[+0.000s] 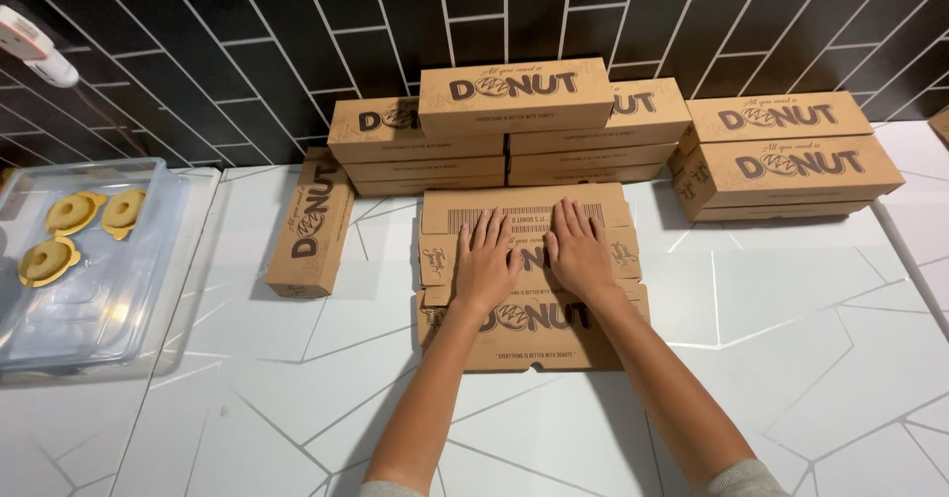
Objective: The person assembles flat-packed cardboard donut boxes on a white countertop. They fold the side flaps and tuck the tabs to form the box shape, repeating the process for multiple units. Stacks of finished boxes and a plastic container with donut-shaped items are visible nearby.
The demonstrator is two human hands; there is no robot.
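A flat, unfolded brown cardboard box lies on the white counter in front of me. Both palms press down on its middle. My left hand lies flat with fingers spread. My right hand rests beside it, fingers pointing away from me. Neither hand grips anything.
Folded brown boxes are stacked against the black tiled wall: a middle stack and a right stack. One box stands on its side at the left. A clear lidded tray with three yellow donuts sits far left.
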